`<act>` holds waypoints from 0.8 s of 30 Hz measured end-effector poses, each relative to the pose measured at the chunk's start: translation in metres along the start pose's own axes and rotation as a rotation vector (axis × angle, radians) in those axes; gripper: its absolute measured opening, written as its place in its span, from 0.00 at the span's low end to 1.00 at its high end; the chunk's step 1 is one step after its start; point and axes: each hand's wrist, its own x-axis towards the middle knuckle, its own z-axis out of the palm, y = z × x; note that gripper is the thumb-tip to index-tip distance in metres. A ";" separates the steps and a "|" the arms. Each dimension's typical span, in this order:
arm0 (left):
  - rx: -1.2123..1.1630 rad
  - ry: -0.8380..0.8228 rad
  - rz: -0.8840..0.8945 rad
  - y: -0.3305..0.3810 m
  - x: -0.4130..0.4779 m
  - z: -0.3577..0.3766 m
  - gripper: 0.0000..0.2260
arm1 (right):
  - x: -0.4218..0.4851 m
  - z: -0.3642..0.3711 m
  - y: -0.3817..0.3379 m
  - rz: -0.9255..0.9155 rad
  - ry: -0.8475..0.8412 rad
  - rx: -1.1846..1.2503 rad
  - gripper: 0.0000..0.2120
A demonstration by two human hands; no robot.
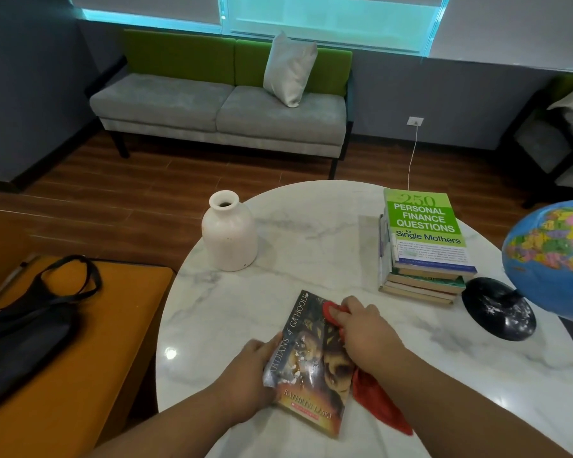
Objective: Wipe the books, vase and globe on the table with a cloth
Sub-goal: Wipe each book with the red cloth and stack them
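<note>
paperback (311, 365): lies on the white marble bench (311, 226), near its front edge.
left hand (248, 368): at the paperback's left edge, fingers (273, 342) clenched on the cover's side.
right hand (361, 328): over the paperback's upper right, fingers grasping a red cloth (377, 401) and pressing it to the cover; the cloth's tail trails off the paperback's right side.
stack of books (424, 239): beyond the paperback, to its right.
globe (553, 256): farther right of the paperback, on a black base.
vase (229, 233): white, upright, beyond the paperback, to its left.
</note>
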 end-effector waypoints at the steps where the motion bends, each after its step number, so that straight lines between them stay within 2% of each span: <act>1: -0.005 0.010 -0.011 0.000 0.000 0.000 0.39 | -0.001 0.000 0.001 0.048 0.022 -0.003 0.30; 3: -0.009 0.021 -0.027 -0.001 0.000 0.001 0.39 | -0.005 0.003 -0.010 0.006 -0.003 -0.038 0.34; 6: 0.026 0.009 -0.029 -0.001 0.001 0.001 0.38 | -0.012 0.016 -0.025 -0.197 -0.076 -0.045 0.36; 10: 0.080 0.001 -0.041 0.000 0.003 0.000 0.41 | -0.009 0.011 -0.025 -0.107 -0.029 -0.064 0.35; 13: 0.104 0.001 -0.038 0.002 0.002 -0.001 0.41 | -0.014 0.011 -0.034 -0.171 -0.107 -0.136 0.39; 16: 0.164 -0.006 -0.045 0.002 0.003 -0.004 0.42 | -0.012 0.006 -0.028 -0.147 -0.110 -0.150 0.34; 18: 0.203 -0.017 -0.057 0.002 0.005 -0.004 0.42 | -0.011 0.003 -0.028 -0.099 -0.096 -0.173 0.36; 22: 0.231 -0.032 -0.076 -0.001 0.007 -0.002 0.42 | -0.019 0.008 -0.035 -0.211 -0.139 -0.162 0.34; 24: 0.265 -0.044 -0.080 -0.002 0.008 -0.002 0.42 | -0.015 0.006 -0.028 -0.157 -0.115 -0.179 0.33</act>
